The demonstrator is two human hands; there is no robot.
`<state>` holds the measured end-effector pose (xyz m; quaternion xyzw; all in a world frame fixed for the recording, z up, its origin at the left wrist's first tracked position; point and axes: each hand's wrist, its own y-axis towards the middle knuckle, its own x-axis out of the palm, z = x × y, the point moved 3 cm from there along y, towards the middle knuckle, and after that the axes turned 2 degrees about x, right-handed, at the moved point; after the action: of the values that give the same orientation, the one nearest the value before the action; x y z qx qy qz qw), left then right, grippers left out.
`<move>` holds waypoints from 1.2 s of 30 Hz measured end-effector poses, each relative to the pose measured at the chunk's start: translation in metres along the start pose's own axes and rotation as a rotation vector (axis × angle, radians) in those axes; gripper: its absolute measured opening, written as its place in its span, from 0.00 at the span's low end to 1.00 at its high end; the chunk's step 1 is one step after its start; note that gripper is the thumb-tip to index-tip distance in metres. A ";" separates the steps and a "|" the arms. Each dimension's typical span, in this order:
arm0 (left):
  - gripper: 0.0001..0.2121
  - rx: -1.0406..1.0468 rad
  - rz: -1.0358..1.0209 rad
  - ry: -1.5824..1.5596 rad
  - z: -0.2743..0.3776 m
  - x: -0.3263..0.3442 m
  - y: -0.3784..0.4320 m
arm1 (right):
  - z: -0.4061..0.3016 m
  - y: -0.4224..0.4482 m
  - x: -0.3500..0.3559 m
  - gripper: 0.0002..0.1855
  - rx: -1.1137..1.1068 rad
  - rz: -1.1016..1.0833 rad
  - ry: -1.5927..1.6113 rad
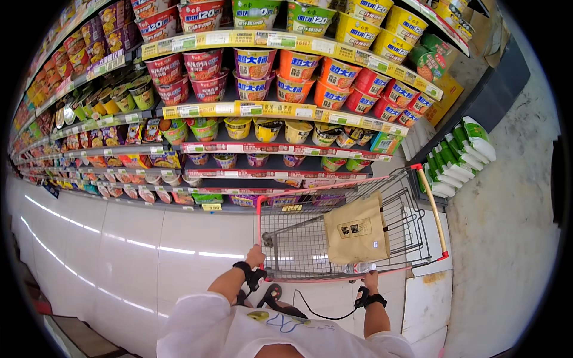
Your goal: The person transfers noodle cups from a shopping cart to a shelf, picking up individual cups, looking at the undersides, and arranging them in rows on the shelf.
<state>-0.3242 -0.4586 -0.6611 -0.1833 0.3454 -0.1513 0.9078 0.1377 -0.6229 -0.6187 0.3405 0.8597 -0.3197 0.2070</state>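
A wire shopping cart (295,241) with red plastic edging stands sideways in front of me, its handle bar at the right. My left hand (255,256) grips the cart's rim at its near left corner. My right hand (370,280) is at the near side rim, by a clear plastic bottle (359,268) lying inside; its fingers are partly hidden, so its hold is unclear. A brown bag (356,230) with dark printing lies in the cart. Both wrists wear black straps with small devices, and a black cable runs from the right one.
Shelves of instant noodle cups (297,65) and packets rise beyond the cart, with yellow and red price rails (277,109). Green and white packages (456,156) are stacked at the right, beside a dark panel (488,94). Glossy floor tiles (130,264) extend left.
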 end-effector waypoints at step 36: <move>0.11 1.055 0.075 -0.114 0.264 -0.546 0.006 | -0.598 -0.298 0.093 0.35 -1.142 -0.100 0.287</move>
<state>-0.5345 -0.1741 -0.1683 0.3026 0.1790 -0.2617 0.8988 -0.2222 -0.3357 -0.1264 0.1739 0.9300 0.2338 0.2238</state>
